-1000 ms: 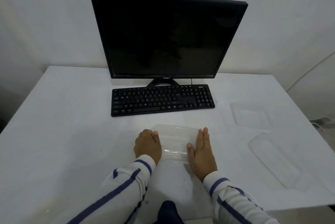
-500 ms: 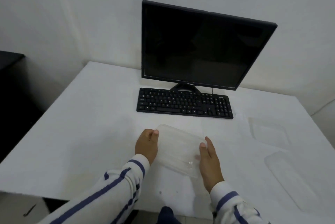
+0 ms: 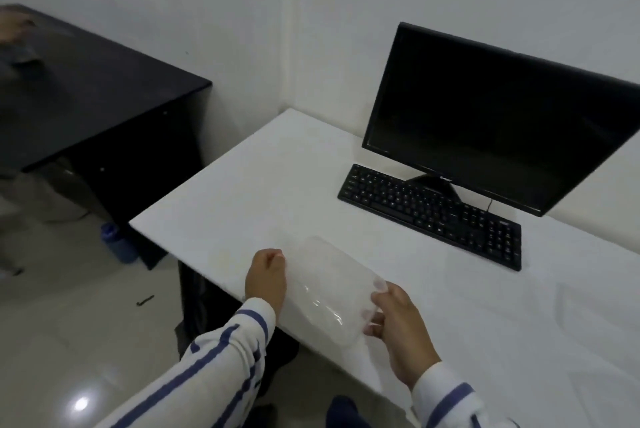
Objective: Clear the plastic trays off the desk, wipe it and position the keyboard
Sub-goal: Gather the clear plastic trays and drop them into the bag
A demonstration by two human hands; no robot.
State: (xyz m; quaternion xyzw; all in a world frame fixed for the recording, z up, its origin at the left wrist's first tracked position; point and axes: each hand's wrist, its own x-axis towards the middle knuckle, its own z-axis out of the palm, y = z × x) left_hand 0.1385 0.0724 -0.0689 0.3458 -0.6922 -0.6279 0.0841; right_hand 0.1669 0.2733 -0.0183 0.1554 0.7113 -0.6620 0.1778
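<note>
A clear plastic tray (image 3: pixel 329 285) is held between both hands just above the near left part of the white desk (image 3: pixel 242 192). My left hand (image 3: pixel 266 278) grips its left edge, and my right hand (image 3: pixel 398 323) grips its right end with fingers curled under the rim. The black keyboard (image 3: pixel 429 214) lies farther back, right in front of the dark monitor (image 3: pixel 491 116). Another clear tray (image 3: pixel 595 310) shows faintly at the right edge of the desk.
A dark table (image 3: pixel 86 91) stands to the left, with a gap of tiled floor between it and the desk. A blue bottle (image 3: pixel 117 242) stands on the floor near the desk's corner. A small dark object (image 3: pixel 144 300) lies on the tiles.
The view has swung left, bringing the dark table and floor into sight. Both hands have lifted the tray off the desk and carried it toward the desk's left edge.
</note>
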